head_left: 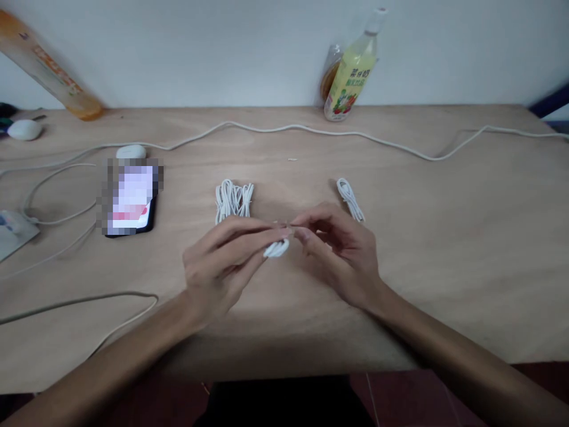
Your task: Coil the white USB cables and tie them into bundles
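Note:
My left hand (229, 252) is closed on a coiled white cable (276, 248), whose looped end sticks out below the fingertips. Close against it, my right hand (340, 249) pinches at the same spot with thumb and forefinger. What lies between those right fingertips is too small and blurred to name. Just beyond my left hand rests a pile of white cable bundles (233, 198), partly covered by the fingers. One separate white cable bundle (350, 198) lies past my right hand.
A phone (131, 198) and a white case (131, 152) are on the left. Along the back stand an orange bottle (53, 71) and a yellow-green bottle (351, 77). A long white cord (293, 127) crosses the table; more cords and a power strip (15, 234) lie left.

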Demonstrator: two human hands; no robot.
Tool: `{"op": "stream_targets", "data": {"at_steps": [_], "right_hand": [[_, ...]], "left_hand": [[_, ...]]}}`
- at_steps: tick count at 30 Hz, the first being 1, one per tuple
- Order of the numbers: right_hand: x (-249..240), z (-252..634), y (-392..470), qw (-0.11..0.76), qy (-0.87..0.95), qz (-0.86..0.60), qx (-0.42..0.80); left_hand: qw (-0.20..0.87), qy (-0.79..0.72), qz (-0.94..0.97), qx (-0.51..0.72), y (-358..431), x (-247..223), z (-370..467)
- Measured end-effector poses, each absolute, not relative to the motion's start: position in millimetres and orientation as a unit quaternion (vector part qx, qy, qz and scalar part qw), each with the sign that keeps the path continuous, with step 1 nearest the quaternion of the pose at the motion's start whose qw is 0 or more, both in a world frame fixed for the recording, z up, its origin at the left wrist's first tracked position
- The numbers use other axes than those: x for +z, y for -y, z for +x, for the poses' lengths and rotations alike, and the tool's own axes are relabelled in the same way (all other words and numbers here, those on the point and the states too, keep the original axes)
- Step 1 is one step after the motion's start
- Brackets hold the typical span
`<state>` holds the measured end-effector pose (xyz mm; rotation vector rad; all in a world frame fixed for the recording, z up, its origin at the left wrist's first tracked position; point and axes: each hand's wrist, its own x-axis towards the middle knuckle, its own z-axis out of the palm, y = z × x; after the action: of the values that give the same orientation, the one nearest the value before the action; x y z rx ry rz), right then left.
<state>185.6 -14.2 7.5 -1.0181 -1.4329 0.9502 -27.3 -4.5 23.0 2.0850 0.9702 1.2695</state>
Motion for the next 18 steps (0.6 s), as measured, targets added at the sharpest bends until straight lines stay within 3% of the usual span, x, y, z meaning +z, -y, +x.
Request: {"op": "stream_targets", "data": {"at_steps": [9,18], "right_hand": [[2.1,190.5,14.1,0.500,0.731,-0.418,0.201],[-1.7,192.7,11.1,0.486,0.741,-0.428,0.178]], "left_hand": [[0.364,-0.415,0.662,0.507,-0.7,21.5,-16.1],[0.396,-0.406,0.662,0.490,-2.8,17.6,-16.2]]}}
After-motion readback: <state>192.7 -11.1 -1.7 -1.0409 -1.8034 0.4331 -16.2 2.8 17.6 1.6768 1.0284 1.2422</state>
